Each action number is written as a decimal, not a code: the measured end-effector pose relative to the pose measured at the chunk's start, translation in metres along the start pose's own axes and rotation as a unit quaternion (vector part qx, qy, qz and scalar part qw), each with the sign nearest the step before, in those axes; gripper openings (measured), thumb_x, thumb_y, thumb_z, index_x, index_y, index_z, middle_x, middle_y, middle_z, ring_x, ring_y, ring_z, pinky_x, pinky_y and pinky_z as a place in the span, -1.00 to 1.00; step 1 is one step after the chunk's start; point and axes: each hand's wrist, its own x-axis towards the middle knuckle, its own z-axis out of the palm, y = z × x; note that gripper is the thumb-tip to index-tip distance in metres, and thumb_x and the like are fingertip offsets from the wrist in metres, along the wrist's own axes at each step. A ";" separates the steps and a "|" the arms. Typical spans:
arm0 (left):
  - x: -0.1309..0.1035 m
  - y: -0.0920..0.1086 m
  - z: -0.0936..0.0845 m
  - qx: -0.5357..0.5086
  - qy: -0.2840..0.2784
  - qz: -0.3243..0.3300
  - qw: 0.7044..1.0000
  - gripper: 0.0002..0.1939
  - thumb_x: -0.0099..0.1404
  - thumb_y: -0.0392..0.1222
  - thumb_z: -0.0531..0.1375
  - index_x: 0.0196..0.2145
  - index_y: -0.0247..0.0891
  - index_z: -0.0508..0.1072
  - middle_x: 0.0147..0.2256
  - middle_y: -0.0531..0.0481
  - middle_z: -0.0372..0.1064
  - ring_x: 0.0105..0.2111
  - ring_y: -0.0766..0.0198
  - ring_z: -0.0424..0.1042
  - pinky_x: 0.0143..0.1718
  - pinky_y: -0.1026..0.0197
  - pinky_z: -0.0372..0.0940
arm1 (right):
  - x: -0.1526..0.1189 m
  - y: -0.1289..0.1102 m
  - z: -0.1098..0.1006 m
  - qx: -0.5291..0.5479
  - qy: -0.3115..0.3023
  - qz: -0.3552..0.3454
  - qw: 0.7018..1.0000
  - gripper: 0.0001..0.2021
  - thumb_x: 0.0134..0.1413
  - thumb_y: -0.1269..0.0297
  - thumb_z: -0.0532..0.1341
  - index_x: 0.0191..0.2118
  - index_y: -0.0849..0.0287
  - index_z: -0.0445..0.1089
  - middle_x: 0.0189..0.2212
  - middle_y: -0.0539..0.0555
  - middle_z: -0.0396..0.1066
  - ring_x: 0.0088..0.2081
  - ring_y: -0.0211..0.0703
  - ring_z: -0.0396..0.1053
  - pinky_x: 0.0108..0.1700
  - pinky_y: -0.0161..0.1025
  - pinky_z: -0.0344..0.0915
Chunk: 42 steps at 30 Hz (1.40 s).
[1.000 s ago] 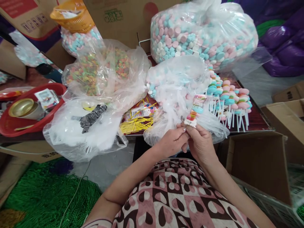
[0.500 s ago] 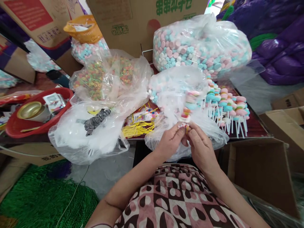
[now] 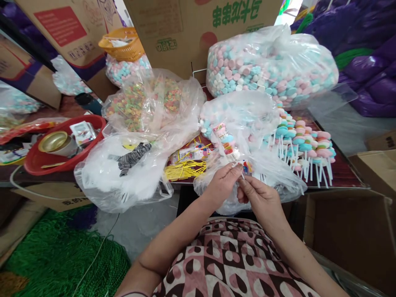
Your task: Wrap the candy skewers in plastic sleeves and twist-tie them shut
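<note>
A marshmallow skewer (image 3: 226, 142) in a clear printed wrapper points up and left above my hands. My left hand (image 3: 226, 179) is closed, thumb and fingers pinching the gathered lower end of the wrapper. Just right of it, my right hand (image 3: 258, 196) is closed in a pinch at the white stick below the wrapper; the fingers partly hide what they grip. Under the skewer lies a clear plastic bag (image 3: 272, 173). Yellow twist ties (image 3: 185, 170) lie in a pile left of my hands, beside printed wrappers (image 3: 190, 154). Unwrapped marshmallow skewers (image 3: 309, 142) are stacked at the right.
Behind stands a large bag of pastel marshmallows (image 3: 269, 68). Left are a bag of gummy rings (image 3: 136, 105), a white-filled bag (image 3: 102, 177) with a grey striped sleeve (image 3: 133, 157), and a red basin (image 3: 64, 163). An open cardboard box (image 3: 349, 231) sits below the table's right end.
The skewer, blurred earlier, now shows clearly in its wrapper, tilted left. My right hand has dropped slightly below the left, onto the stick. The whole view has shifted a little.
</note>
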 end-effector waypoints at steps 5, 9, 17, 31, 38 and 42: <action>0.002 -0.001 -0.009 0.363 0.077 0.155 0.916 -0.61 0.44 -0.04 -0.10 -0.49 -0.21 0.26 -0.44 -0.06 0.32 -0.35 0.19 0.31 -0.21 0.08 0.22 | -0.002 0.004 -0.002 0.021 0.007 0.011 1.000 -0.69 0.18 -0.01 0.21 -0.32 0.15 0.45 -0.67 -0.09 0.27 -0.61 -0.28 0.22 -0.52 -0.32 0.21; 0.003 -0.005 -0.011 0.492 0.061 0.194 0.847 -0.62 0.44 -0.11 -0.13 -0.50 -0.20 0.26 -0.44 -0.09 0.35 -0.36 0.17 0.32 -0.22 0.08 0.20 | -0.001 0.005 -0.006 -0.030 0.014 0.004 0.999 -0.66 0.23 0.00 0.17 -0.43 0.15 0.39 -0.72 -0.12 0.18 -0.63 -0.31 0.13 -0.54 -0.33 0.12; 0.001 0.009 -0.019 0.122 0.058 0.035 0.990 -0.69 0.36 0.08 0.09 -0.27 -0.22 0.38 -0.32 0.00 0.41 -0.28 0.24 0.35 -0.19 0.18 0.21 | 0.000 0.002 -0.005 -0.088 0.025 -0.019 0.996 -0.64 0.25 -0.01 0.13 -0.35 0.17 0.45 -0.72 -0.12 0.14 -0.64 -0.30 0.10 -0.55 -0.32 0.08; 0.005 0.008 0.000 -0.316 0.012 -0.062 0.947 -0.55 0.20 -0.13 0.31 0.03 -0.25 0.39 -0.56 0.15 0.28 -0.36 0.27 0.44 -0.27 0.20 0.29 | -0.006 0.015 0.003 -0.073 0.000 -0.006 0.997 -0.61 0.22 -0.08 0.13 -0.36 0.15 0.44 -0.72 -0.12 0.12 -0.67 -0.31 0.06 -0.62 -0.32 0.06; 0.003 0.003 -0.003 -0.321 -0.002 -0.089 0.943 -0.74 0.25 -0.12 0.24 -0.16 -0.32 0.48 -0.60 0.13 0.17 -0.41 0.32 0.35 -0.24 0.23 0.24 | -0.003 0.003 -0.002 -0.080 -0.054 -0.002 0.995 -0.50 0.24 -0.13 0.10 -0.56 0.14 0.33 -0.75 -0.08 0.17 -0.67 -0.30 0.11 -0.61 -0.31 0.09; 0.002 0.006 -0.011 -0.284 0.031 -0.080 0.955 -0.77 0.22 -0.15 0.23 -0.20 -0.33 0.46 -0.62 0.15 0.18 -0.48 0.35 0.31 -0.25 0.21 0.23 | 0.005 -0.015 -0.029 -0.195 -0.037 -0.063 0.978 -0.61 0.22 -0.06 0.16 -0.41 0.13 0.50 -0.64 -0.01 0.38 -0.58 -0.23 0.31 -0.48 -0.27 0.26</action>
